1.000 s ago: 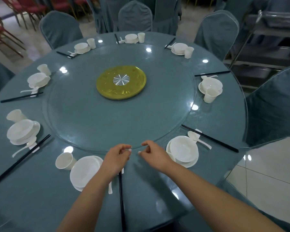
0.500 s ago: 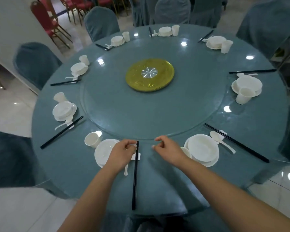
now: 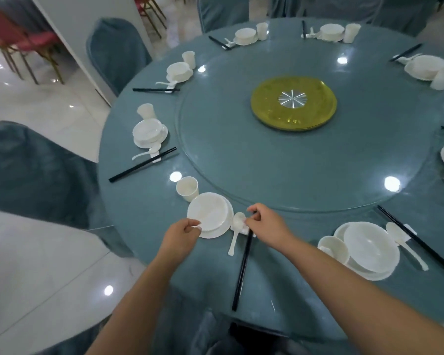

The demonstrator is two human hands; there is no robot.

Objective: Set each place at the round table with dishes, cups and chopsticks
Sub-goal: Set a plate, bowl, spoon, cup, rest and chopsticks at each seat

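At the near edge of the counter (image 3: 305,190) the left hand (image 3: 181,233) now pinches the near rim of the plate (image 3: 217,233), where half a second ago it lay over the rest beside the chopsticks; the right hand (image 3: 265,222), then hovering with curled fingers off to the right, has come across and pinches the top of the black chopsticks (image 3: 242,270) at the white rest (image 3: 244,229); the view has swung left, so this place sits lower and more central than before; a bowl (image 3: 207,210) sits in the plate, touching nothing else I can see; a white spoon (image 3: 235,233) lies just beside the plate's right rim, its scoop against the rest, its handle pointing toward the near edge; the chopsticks run from the rest down to that edge; a cup (image 3: 187,188) stands upright just beyond the plate's far-left side; to the right along the near edge, the next place (image 3: 369,248) has a bowl in a plate, a smaller dish touching its left side, a spoon and chopsticks on its right; round the left edge further places (image 3: 150,131) carry bowl-in-plate stacks, cups, spoons and chopsticks; a glass turntable (image 3: 241,155) covers the middle, with a yellow disc (image 3: 292,102) at its centre; covered chairs (image 3: 116,52) stand off the left and far edges.
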